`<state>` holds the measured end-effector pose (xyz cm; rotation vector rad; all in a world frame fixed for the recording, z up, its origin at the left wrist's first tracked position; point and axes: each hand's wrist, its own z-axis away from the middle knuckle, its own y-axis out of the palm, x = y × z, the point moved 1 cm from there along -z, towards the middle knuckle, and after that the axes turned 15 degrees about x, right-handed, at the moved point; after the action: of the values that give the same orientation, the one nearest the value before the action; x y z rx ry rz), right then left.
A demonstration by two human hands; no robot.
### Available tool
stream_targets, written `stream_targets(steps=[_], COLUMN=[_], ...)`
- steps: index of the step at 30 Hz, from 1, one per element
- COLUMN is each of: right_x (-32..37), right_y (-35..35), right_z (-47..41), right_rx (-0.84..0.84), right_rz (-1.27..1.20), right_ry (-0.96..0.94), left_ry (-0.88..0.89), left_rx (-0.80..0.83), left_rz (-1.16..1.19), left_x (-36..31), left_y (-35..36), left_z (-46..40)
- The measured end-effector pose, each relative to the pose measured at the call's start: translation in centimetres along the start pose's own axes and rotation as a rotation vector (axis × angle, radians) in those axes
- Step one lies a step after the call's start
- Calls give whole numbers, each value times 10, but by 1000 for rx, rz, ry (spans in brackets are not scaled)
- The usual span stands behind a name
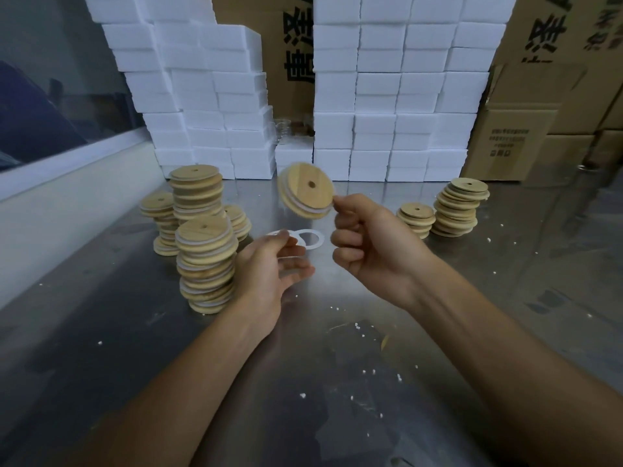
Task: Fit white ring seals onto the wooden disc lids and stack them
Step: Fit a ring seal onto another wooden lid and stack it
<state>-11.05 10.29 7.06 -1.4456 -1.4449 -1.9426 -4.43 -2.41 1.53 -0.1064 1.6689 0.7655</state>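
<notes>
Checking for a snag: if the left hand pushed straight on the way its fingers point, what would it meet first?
Probably the flat white ring seal lying on the steel table just beyond the left hand; its fingertips already overlap another ring, though depth is unclear.

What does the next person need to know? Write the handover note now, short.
Right hand: fingers pinch the edge of a wooden lid held up in the air, white seal already on it.
Left hand: fingers relaxed, touching loose white rings lying on the metal table.
Done: sealed lids in leaning stacks on the left.
Left: place the held lid on a stack; the right-hand stacks show no white seals from here and likely need fitting.
</notes>
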Motion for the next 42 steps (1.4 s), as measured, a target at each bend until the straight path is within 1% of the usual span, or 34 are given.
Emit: stream_targets(steps=[4,6,9,11,16,18,21,23,24,26,28,29,30,32,34,36,40,42], right_x=[1,-2,-8,-9,-16,-19,-21,-19,-18,-13,-9,-9,-10,-13,-13,-11,-1,3], right_y=[37,51,67,73,77,73,61,45,34,6,-25,-40,-55,-84,-103,-115,-128,-132], right_z=[-9,-17,-29,-35,-48,-50,-49,-48,-47,-44,-40,-38,-35,-33,-35,-41,-51,-53], right_rx=[156,185,171,154,123,70,-6,-72,-125,-266,-426,-489,-528,-555,-574,-596,-684,-721], right_rz=[-6,15,99,127,172,186,257,333,389,618,955,1116,1251,1430,1522,1557,1524,1506], right_ry=[183,278,362,386,391,369,303,222,161,2,-144,-191,-204,-169,-118,-55,41,69], left_ry=[28,66,87,75,50,20,24,88,133,280,422,447,420,265,172,154,323,359], left_rx=[48,57,58,61,64,58,-1,-6,6,-12,-45,-23,3,19,-7,-36,-70,-65], left_rz=[-18,-2,133,167,155,103,-81,-220,-340,-731,-1164,-1335,-1483,-1732,-1839,-1840,-1750,-1711], left_x=[-2,-3,-6,-6,-7,-7,-3,2,6,11,11,11,12,16,18,20,16,13], left_y=[0,1,2,3,3,7,9,4,0,-6,-9,-9,-10,-10,-9,-9,-14,-15], left_z=[1,3,6,5,2,0,1,1,0,-2,-5,-6,-8,-12,-14,-14,-9,-7])
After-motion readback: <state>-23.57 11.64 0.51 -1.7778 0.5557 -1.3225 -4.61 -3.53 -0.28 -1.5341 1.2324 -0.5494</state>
